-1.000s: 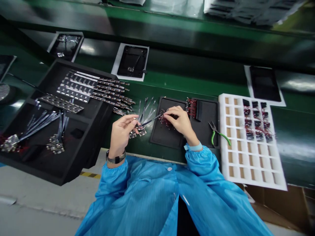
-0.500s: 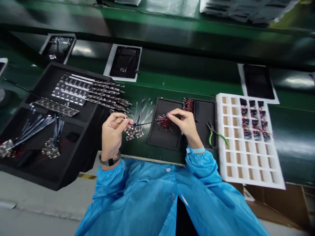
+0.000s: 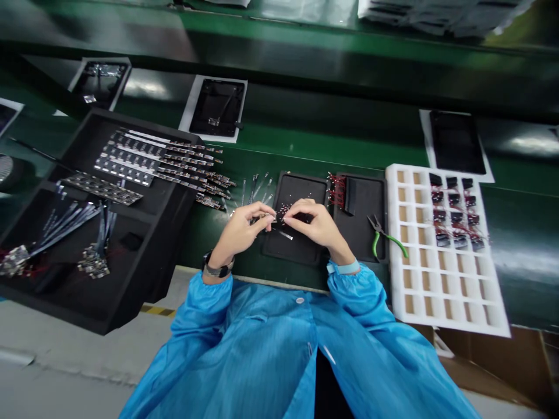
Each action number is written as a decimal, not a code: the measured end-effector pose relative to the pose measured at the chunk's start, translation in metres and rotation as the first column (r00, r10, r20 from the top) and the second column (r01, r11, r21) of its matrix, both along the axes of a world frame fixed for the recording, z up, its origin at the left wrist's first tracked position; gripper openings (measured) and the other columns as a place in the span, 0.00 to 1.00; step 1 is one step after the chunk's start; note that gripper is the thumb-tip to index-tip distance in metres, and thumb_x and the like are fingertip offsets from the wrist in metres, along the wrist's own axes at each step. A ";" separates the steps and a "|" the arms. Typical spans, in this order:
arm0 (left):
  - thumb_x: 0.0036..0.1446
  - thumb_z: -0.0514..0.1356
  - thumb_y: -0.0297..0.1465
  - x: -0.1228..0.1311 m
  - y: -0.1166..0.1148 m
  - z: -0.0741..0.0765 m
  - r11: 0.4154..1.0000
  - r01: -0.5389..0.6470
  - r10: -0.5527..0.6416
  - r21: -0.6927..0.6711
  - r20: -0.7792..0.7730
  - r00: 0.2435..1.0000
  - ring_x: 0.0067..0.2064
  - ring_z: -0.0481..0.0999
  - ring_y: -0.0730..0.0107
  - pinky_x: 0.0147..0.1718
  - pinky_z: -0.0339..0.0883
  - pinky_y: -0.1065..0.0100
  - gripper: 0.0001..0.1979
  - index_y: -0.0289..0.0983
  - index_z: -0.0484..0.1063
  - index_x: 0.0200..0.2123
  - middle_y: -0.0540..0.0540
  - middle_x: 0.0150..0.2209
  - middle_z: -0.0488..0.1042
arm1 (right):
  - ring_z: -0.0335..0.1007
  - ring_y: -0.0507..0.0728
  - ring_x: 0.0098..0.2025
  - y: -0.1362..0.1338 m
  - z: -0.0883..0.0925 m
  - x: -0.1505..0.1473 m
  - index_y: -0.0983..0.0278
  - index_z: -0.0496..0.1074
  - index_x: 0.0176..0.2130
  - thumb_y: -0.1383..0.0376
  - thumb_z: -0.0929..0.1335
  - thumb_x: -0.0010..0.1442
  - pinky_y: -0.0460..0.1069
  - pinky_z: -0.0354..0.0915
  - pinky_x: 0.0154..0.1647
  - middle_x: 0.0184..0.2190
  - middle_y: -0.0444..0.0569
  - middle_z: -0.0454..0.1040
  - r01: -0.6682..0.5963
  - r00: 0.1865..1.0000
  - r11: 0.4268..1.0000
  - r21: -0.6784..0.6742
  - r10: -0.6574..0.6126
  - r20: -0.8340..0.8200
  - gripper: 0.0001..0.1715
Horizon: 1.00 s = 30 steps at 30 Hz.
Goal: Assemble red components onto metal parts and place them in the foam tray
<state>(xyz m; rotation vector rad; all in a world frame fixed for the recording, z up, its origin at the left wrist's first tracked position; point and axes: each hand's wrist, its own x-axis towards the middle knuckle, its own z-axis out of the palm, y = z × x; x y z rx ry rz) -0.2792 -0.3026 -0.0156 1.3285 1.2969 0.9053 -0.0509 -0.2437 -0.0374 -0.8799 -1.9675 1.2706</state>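
Gripping a cabled circuit board (image 3: 273,219) in your left hand (image 3: 245,229), you hold your right hand (image 3: 318,226), its grasp indiscernible, above a black tray (image 3: 299,251).

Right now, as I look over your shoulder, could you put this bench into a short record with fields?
Left hand: small electronic board in its grip
Right hand: close to thin, pale-tipped red wires; too small to tell if it holds one
Beneath the wires: flat black tray
Tool: green-handled pliers, lying partly on a second black tray
Right side: white foam grid tray, black blocks in upper-right cells
Left side: black compartmented box with circuit boards
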 end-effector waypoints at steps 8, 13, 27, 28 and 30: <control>0.65 0.64 0.35 0.011 0.000 -0.010 0.997 0.072 -0.071 -0.016 0.011 0.997 0.33 0.79 0.66 0.39 0.68 0.67 0.08 0.37 0.76 0.42 0.49 0.28 0.79 | 0.73 0.58 0.37 -0.002 -0.003 -0.002 0.60 0.80 0.34 0.56 0.72 0.67 0.57 0.62 0.51 0.32 0.47 0.81 -0.112 0.990 0.993 0.022 0.110 0.087 0.13; 0.65 0.64 0.36 0.011 0.001 -0.013 0.995 0.089 -0.087 -0.037 0.043 0.995 0.34 0.79 0.66 0.39 0.68 0.66 0.08 0.37 0.75 0.40 0.48 0.28 0.79 | 0.71 0.58 0.35 -0.001 -0.003 -0.001 0.60 0.79 0.33 0.58 0.72 0.66 0.56 0.61 0.49 0.30 0.46 0.80 -0.127 0.988 0.992 0.014 0.125 0.089 0.11; 0.64 0.64 0.33 0.010 0.004 -0.012 0.984 0.159 -0.158 -0.074 0.019 0.987 0.32 0.78 0.67 0.38 0.67 0.66 0.06 0.38 0.71 0.38 0.50 0.26 0.78 | 0.74 0.58 0.37 0.001 -0.007 0.003 0.61 0.83 0.34 0.61 0.75 0.63 0.54 0.64 0.46 0.31 0.48 0.81 -0.156 0.982 0.985 -0.075 0.163 0.097 0.07; 0.64 0.64 0.33 0.010 0.004 -0.012 0.985 0.158 -0.158 -0.074 0.016 0.987 0.31 0.78 0.67 0.38 0.67 0.66 0.06 0.38 0.71 0.37 0.50 0.26 0.78 | 0.74 0.58 0.36 0.001 -0.007 0.003 0.61 0.83 0.34 0.61 0.75 0.63 0.53 0.64 0.45 0.31 0.48 0.82 -0.154 0.982 0.984 -0.084 0.162 0.097 0.07; 0.63 0.64 0.33 0.011 0.004 -0.012 0.984 0.161 -0.162 -0.077 0.004 0.987 0.31 0.78 0.67 0.36 0.66 0.67 0.06 0.38 0.71 0.37 0.49 0.26 0.78 | 0.74 0.57 0.36 0.000 -0.008 0.003 0.61 0.83 0.34 0.62 0.75 0.63 0.53 0.64 0.46 0.31 0.48 0.82 -0.147 0.982 0.985 -0.091 0.157 0.107 0.07</control>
